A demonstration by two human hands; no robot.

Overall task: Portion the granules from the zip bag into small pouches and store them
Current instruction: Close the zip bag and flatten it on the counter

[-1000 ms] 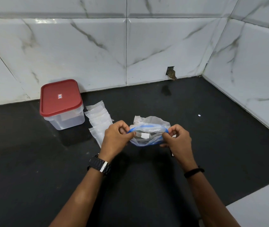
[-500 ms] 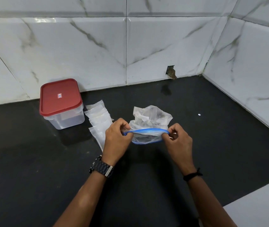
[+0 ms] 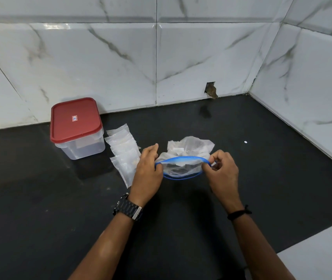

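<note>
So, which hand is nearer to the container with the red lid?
Left. The left hand holds the zip bag's left end, just beyond the small pouches from the container; the right hand pinches the far end.

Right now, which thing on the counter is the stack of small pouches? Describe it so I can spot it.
Start at the red-lidded container by the back wall on the black counter. Just right of it, a fanned stack of small pouches lies flat, beside the left hand. Unlike the zip bag held open by both hands, they have no blue rim.
</note>
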